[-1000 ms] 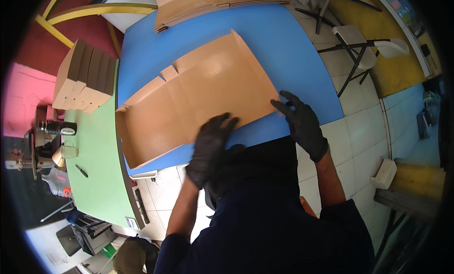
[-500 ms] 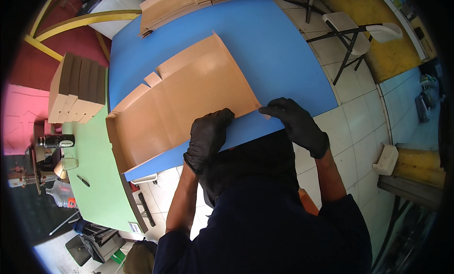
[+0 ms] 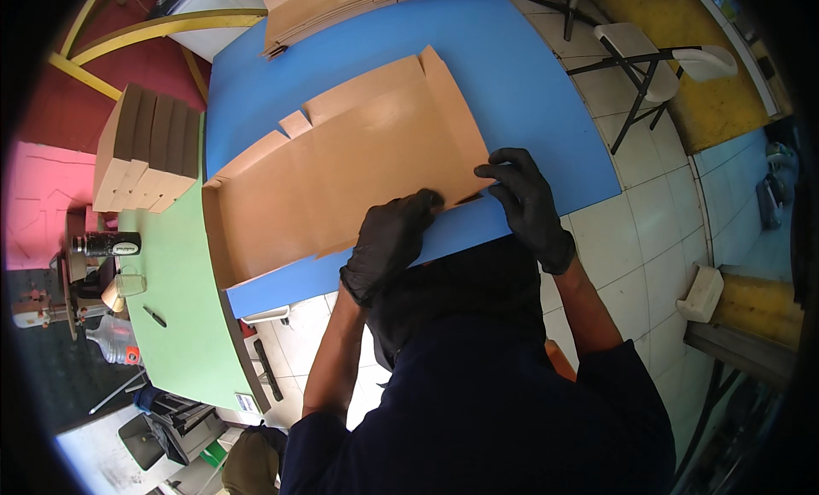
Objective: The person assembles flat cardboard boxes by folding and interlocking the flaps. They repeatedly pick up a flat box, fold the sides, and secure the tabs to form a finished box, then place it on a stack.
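Note:
A brown cardboard box [image 3: 358, 154] with low folded sides lies on a blue tabletop [image 3: 546, 111]. Its left wall stands up, and the right side flap is partly raised. My left hand [image 3: 391, 237], in a black glove, is closed on the near edge, right of its middle, with the fingertips curled over the rim. At the near right corner my gloved right hand [image 3: 531, 206] pinches the side flap between bent fingers and thumb. A small dark gap shows under the corner between the two hands. Part of the near edge is hidden behind my left hand.
Flat cardboard sheets [image 3: 341, 13] are stacked at the far edge. On the left, a green table [image 3: 183, 299] holds several folded boxes [image 3: 145, 154], a dark jar [image 3: 107, 244], a glass [image 3: 130, 282] and a black pen [image 3: 154, 317]. A folding chair [image 3: 644, 64] stands far right.
The right side flap is now folded up more. My right hand has moved up onto it, its fingers more bent, and my left hand has slid right along the near edge.

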Available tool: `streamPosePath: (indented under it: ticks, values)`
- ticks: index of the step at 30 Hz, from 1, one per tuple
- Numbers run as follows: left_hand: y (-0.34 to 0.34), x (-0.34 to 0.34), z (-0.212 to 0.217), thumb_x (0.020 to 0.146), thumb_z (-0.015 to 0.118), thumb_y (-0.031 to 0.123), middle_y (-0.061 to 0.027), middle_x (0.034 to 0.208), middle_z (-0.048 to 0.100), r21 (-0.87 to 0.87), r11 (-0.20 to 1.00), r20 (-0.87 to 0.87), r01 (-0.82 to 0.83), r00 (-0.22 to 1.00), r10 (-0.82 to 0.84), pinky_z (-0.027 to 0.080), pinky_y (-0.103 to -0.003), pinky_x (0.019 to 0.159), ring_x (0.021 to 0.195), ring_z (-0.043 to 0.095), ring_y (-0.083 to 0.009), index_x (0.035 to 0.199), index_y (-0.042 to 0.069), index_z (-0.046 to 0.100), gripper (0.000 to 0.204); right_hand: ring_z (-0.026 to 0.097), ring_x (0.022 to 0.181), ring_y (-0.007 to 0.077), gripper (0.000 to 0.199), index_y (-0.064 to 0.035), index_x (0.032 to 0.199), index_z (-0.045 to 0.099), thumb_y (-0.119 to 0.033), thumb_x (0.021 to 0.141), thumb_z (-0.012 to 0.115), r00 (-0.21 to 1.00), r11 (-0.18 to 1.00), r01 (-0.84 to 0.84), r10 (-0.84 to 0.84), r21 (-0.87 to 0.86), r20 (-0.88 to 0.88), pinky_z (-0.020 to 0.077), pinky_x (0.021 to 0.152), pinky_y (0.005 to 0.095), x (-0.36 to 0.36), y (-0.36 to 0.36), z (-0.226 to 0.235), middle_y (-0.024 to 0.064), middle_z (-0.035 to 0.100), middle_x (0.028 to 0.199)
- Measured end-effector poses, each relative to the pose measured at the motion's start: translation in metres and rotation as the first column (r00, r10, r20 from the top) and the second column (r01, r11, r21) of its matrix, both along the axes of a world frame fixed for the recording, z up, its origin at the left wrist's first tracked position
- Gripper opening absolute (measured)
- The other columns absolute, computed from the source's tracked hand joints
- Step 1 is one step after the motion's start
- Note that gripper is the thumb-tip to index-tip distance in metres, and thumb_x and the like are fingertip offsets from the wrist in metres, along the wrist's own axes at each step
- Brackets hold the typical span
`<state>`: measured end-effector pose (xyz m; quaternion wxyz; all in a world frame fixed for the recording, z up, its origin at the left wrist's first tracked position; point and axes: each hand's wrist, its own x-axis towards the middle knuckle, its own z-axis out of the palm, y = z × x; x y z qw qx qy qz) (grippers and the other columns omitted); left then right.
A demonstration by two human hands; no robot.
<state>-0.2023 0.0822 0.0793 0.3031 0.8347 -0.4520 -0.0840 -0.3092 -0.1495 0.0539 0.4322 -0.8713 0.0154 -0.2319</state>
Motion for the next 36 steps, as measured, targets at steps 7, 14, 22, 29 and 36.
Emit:
streamPosePath:
  ticks: [7, 14, 22, 29, 36]
  values:
    - [-0.053, 0.012, 0.01, 0.098, 0.053, 0.009, -0.0193, 0.117, 0.073, 0.116, 0.986, 0.0, 0.116, 0.993, -0.117, 0.055, -0.044, 0.09, 0.099, 0.073, -0.0359, 0.129, 0.008, 0.068, 0.035, 0.07, 0.098, 0.0268, 0.056, -0.0024, 0.142, 0.052, 0.01, 0.089, 0.063, 0.972, 0.975, 0.19, -0.203, 0.114, 0.119, 0.0576, 0.083, 0.0339, -0.007, 0.018, 0.01, 0.0156, 0.06, 0.128]
    - [-0.103, 0.037, 0.01, 0.096, 0.06, 0.03, -0.0188, 0.099, 0.075, -0.044, 0.971, -0.47, 0.235, 0.853, -0.227, 0.053, -0.042, 0.086, 0.092, 0.071, -0.0337, 0.112, 0.002, 0.074, 0.036, 0.063, 0.076, 0.0099, 0.059, -0.0031, 0.145, 0.052, -0.014, 0.092, 0.076, 0.924, 0.823, 0.376, -0.303, 0.425, -0.232, 0.0532, 0.057, 0.0262, -0.007, 0.03, 0.006, 0.0059, 0.061, 0.089]
    - [-0.139, 0.067, -0.006, 0.09, 0.069, 0.03, -0.0132, 0.087, 0.073, -0.131, 0.856, -0.278, 0.5, 0.81, -0.516, 0.052, -0.036, 0.076, 0.075, 0.066, -0.023, 0.1, -0.001, 0.075, 0.033, 0.06, 0.063, 0.0104, 0.043, -0.0031, 0.134, 0.06, -0.011, 0.093, 0.07, 0.91, 0.462, 0.392, -0.324, 0.796, -0.259, 0.0475, 0.054, 0.025, -0.009, 0.033, 0.007, 0.0039, 0.062, 0.081]
    - [-0.136, 0.065, -0.001, 0.092, 0.065, 0.017, -0.0148, 0.087, 0.071, -0.097, 0.888, -0.194, 0.45, 0.866, -0.461, 0.052, -0.038, 0.074, 0.075, 0.067, -0.0261, 0.097, -0.001, 0.073, 0.021, 0.06, 0.063, 0.012, 0.047, 0.0028, 0.132, 0.054, -0.006, 0.089, 0.072, 0.868, 0.196, 0.352, -0.435, 0.915, -0.24, 0.0467, 0.053, 0.0273, -0.014, 0.041, -0.003, 0.0084, 0.064, 0.083]
    - [-0.135, 0.057, -0.004, 0.095, 0.062, 0.015, -0.0136, 0.083, 0.066, -0.155, 0.905, -0.157, 0.397, 0.894, -0.419, 0.051, -0.037, 0.077, 0.077, 0.063, -0.0248, 0.1, -0.003, 0.07, 0.02, 0.058, 0.061, 0.0103, 0.042, 0.0008, 0.128, 0.058, -0.007, 0.089, 0.074, 0.862, 0.233, 0.39, -0.434, 0.891, -0.264, 0.0455, 0.055, 0.0264, -0.009, 0.038, 0.001, 0.0045, 0.064, 0.078]
